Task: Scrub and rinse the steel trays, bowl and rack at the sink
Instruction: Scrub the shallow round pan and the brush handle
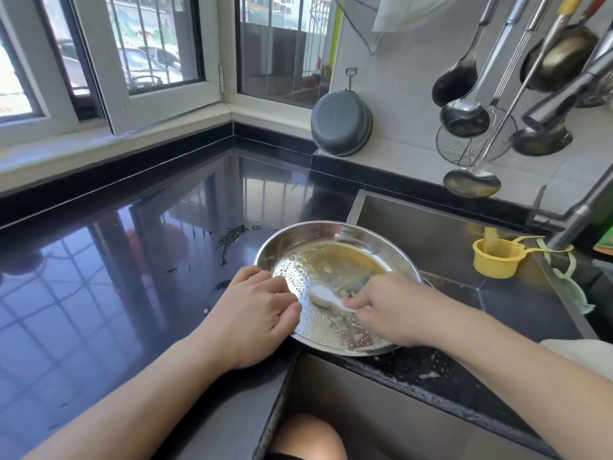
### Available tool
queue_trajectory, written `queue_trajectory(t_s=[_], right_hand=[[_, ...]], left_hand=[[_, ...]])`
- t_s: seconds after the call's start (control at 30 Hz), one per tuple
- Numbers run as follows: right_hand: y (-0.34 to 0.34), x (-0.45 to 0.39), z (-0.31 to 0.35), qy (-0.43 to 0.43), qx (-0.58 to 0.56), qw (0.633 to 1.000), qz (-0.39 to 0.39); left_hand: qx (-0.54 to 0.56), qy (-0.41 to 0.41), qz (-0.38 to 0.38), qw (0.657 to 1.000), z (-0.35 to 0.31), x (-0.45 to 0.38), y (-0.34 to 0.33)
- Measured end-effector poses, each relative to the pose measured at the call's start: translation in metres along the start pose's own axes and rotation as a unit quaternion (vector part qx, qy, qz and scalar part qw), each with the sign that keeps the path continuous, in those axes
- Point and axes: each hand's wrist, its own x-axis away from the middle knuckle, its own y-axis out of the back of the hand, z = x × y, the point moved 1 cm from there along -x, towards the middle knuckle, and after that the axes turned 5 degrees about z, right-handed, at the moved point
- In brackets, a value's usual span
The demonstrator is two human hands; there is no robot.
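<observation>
Hands work at a round steel tray (335, 260) that sits tilted at the sink's near-left corner, partly over the black counter (116, 260). Left hand (255, 313) grips the tray's left rim, fingers curled over the edge to steady it. Right hand (388, 310) pinches a white brush (323, 297) whose head presses on the tray floor — the fingers are closed round its handle.

Tray is wet, beaded with droplets and smeared with yellowish residue, so it is likely slippery; being thin steel it should be light and stiff, and the raised rim looks like the best place to hold it.

Beyond the hands, the sink (431, 234) opens to the right, with a yellow cup (497, 260) at its right edge and a tap (570, 227) slanting in above. Ladles (464, 107) and a wire skimmer (471, 144) hang on the tiled wall over the sink, and could get in the way when the tray is lifted to rinse. A grey basin (341, 124) leans against the wall at the counter's back. Water spots lie on the counter beside the tray. Windows fill the left.
</observation>
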Motion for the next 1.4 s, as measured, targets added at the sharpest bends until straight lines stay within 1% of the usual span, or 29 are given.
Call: queue_trajectory(t_s=[0.1,0.13,0.2,0.27,0.3,0.33,0.43,0.47,0.57,0.6,0.7,0.73,0.77,0.87,0.9,0.93,1.0,1.03,1.1,1.17,1.2,1.23,1.27,1.33,1.37,1.4], right_hand=[[0.017,-0.013,-0.017,-0.094,0.052,0.993,-0.048],[0.019,-0.017,-0.021,-0.111,0.059,0.99,-0.058],[0.014,-0.02,-0.017,-0.081,0.036,0.995,-0.051],[0.005,-0.019,-0.005,-0.016,-0.02,1.0,-0.018],[0.003,-0.019,-0.003,-0.007,-0.025,1.0,-0.008],[0.007,-0.02,-0.004,-0.022,-0.007,1.0,-0.017],[0.016,-0.024,-0.018,-0.11,0.039,0.989,-0.088],[0.014,-0.024,-0.018,-0.111,0.037,0.989,-0.088],[0.007,-0.024,-0.007,-0.047,0.006,0.998,-0.044],[0.008,-0.025,-0.007,-0.046,0.001,0.998,-0.038],[0.02,-0.03,-0.018,-0.109,0.011,0.99,-0.086],[0.02,-0.033,-0.02,-0.117,0.018,0.988,-0.094],[0.018,-0.033,-0.015,-0.1,0.022,0.991,-0.091],[0.009,-0.036,0.007,-0.012,-0.002,0.999,-0.05],[0.011,-0.04,0.008,-0.005,-0.014,0.999,-0.05],[0.015,-0.049,0.004,-0.016,-0.013,0.998,-0.063],[0.024,-0.058,-0.007,-0.068,0.008,0.994,-0.088],[0.025,-0.061,-0.01,-0.081,0.026,0.992,-0.091],[0.023,-0.066,-0.007,-0.055,0.026,0.995,-0.073],[0.018,-0.065,0.003,-0.006,-0.035,0.999,-0.029],[0.018,-0.064,0.005,0.002,-0.059,0.998,-0.017],[0.021,-0.062,0.005,-0.006,-0.066,0.998,-0.021],[0.025,-0.063,0.002,-0.035,-0.056,0.997,-0.038],[0.03,-0.063,-0.008,-0.109,-0.022,0.989,-0.095],[0.03,-0.063,-0.01,-0.126,-0.009,0.986,-0.113],[0.028,-0.063,-0.007,-0.121,-0.001,0.985,-0.119]], left_hand=[[0.0,-0.002,0.004,1.0,0.001,-0.001,0.0],[0.001,-0.002,0.005,1.0,0.001,0.0,-0.001],[0.006,-0.003,0.004,1.0,0.001,-0.001,-0.001],[0.012,-0.001,0.001,1.0,0.0,-0.001,0.0],[0.013,0.0,0.001,1.0,0.0,-0.002,0.0],[0.013,0.001,0.002,1.0,0.0,-0.002,0.0],[0.012,0.001,0.0,1.0,0.0,0.0,0.0],[0.011,0.001,0.0,1.0,0.0,0.0,0.0],[0.014,0.0,-0.003,1.0,0.0,-0.001,-0.001],[0.015,0.0,-0.002,1.0,0.0,-0.002,0.0],[0.021,-0.001,-0.004,1.0,0.0,-0.001,-0.001],[0.021,-0.002,-0.005,1.0,0.0,-0.001,-0.001],[0.021,-0.002,-0.006,1.0,0.0,0.0,-0.001],[0.023,-0.003,-0.005,1.0,0.001,-0.001,-0.001],[0.024,-0.002,-0.002,1.0,0.001,-0.002,0.0],[0.025,-0.001,0.001,1.0,0.001,-0.002,0.0],[0.029,-0.001,0.005,1.0,0.001,-0.001,0.0],[0.032,-0.001,0.006,0.999,0.0,-0.001,0.0],[0.04,-0.002,0.008,0.999,0.0,0.0,0.001],[0.044,-0.002,0.01,0.999,0.0,-0.001,0.003],[0.044,-0.002,0.011,0.999,0.0,-0.002,0.003],[0.043,-0.002,0.014,0.999,0.0,-0.002,0.003],[0.043,-0.002,0.018,0.999,0.0,-0.002,0.004],[0.048,-0.003,0.017,0.999,0.0,-0.001,0.004],[0.05,-0.003,0.015,0.999,0.0,-0.001,0.003],[0.052,-0.003,0.016,0.998,0.0,-0.001,0.003]])
